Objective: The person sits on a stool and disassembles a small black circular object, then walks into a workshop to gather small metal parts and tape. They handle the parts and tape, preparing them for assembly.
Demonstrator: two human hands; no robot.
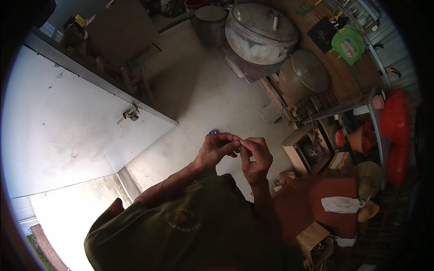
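Two hands, left hand (pixel 217 149) and right hand (pixel 255 156), meet fingertip to fingertip, pinched together (whatever they grip is too small to tell); steady, gentle pressure seems wise.

— Up top? 
— Big round lidded vat (pixel 261 32), grey bucket (pixel 210 25) beside, brown domed pot (pixel 304 76) lower right.
— On the wooden tabletop (pixel 348 79)? 
— Green bag (pixel 348 44), black pouch (pixel 322 33).
— Left side? 
— White door (pixel 68 131) with metal latch (pixel 130 113).
— Far right? 
— Red sacks (pixel 395 131), straw hat (pixel 370 177), white cloth (pixel 342 204) on red box (pixel 332 192).
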